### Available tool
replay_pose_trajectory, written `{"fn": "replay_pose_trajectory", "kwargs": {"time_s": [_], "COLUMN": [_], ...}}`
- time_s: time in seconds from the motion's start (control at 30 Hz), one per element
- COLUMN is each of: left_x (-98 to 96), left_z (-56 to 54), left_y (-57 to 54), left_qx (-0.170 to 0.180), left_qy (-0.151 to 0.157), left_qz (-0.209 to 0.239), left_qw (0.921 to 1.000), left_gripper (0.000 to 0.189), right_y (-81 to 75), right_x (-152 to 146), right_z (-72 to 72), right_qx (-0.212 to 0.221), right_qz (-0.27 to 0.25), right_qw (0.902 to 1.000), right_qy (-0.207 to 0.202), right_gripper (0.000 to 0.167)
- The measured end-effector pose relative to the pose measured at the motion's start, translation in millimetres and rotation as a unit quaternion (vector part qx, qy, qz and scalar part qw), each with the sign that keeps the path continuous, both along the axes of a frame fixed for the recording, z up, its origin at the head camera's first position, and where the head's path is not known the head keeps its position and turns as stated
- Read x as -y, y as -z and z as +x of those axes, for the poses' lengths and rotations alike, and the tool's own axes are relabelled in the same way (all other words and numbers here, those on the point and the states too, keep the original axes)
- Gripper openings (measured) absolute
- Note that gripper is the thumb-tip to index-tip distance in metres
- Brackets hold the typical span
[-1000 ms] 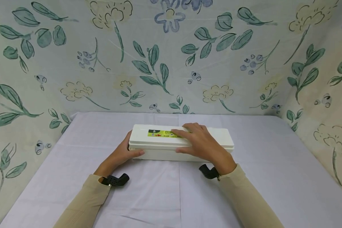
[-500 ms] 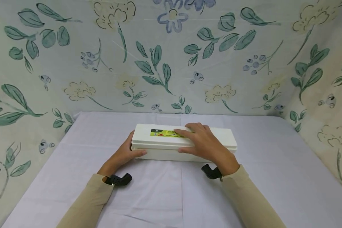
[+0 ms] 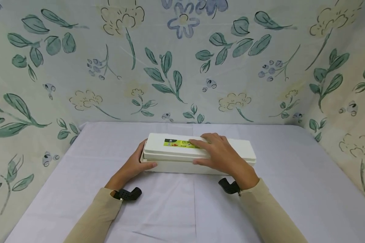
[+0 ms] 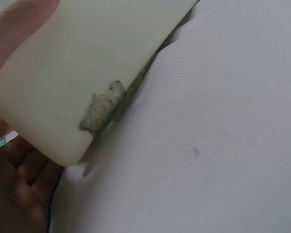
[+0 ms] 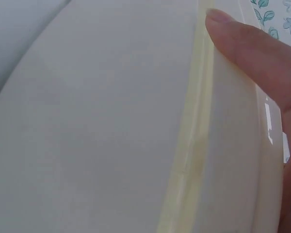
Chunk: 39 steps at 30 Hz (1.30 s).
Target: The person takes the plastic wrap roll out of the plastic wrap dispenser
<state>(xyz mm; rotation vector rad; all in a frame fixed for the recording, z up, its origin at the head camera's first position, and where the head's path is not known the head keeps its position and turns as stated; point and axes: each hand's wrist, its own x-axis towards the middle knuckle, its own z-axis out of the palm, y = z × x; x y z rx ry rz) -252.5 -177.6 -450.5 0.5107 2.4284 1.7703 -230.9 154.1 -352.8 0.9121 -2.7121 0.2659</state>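
- From my remote seat, I see a pale fabric backdrop (image 3: 57,101) printed with green leaves and blue flowers, starting at the far left and running behind everything.
- Next comes the left beige sleeve (image 3: 92,219), with a black wrist-worn device (image 3: 127,194) at its cuff.
- My left hand (image 3: 133,166) grasps the left end of the long white rectangular box (image 3: 176,167): thumb on the front wall, fingers round the end. Up close I make out a rough grey-brown patch (image 4: 103,109) low on that wall.
- The box lies across the middle of the white cloth-covered table (image 3: 164,209). Its flat white lid (image 3: 155,148) sits askew on top, the box's rim showing at the left end.
- A yellow-green printed label (image 3: 177,143) is on the lid, partly under my right hand (image 3: 220,153), which grasps the lid, fingers across the top and thumb at the front edge.
- Rightmost is the other beige sleeve (image 3: 273,212).
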Motion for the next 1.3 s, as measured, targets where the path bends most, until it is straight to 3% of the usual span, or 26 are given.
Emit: {"fn": "replay_pose_trajectory", "kwargs": {"time_s": [0.77,1.3], "left_x": [0.1,-0.7], "left_z": [-0.3,1.1], "left_y": [2.6,-3.7], "left_qx": [0.003,0.009], "left_qy": [-0.006,-0.008], "left_qz": [-0.025,-0.028], "left_qw": [0.9997,0.9995], "left_gripper": [0.101,0.100], "right_y": [-4.6,-1.8], "right_x": [-39.6,-62.0], "right_z": [6.6,5.9], "right_qx": [-0.028,-0.051], "right_qz": [-0.012,-0.044], "right_qw": [0.9988,0.9965], "right_qy": [0.039,0.049], "right_gripper": [0.070,0.073]}}
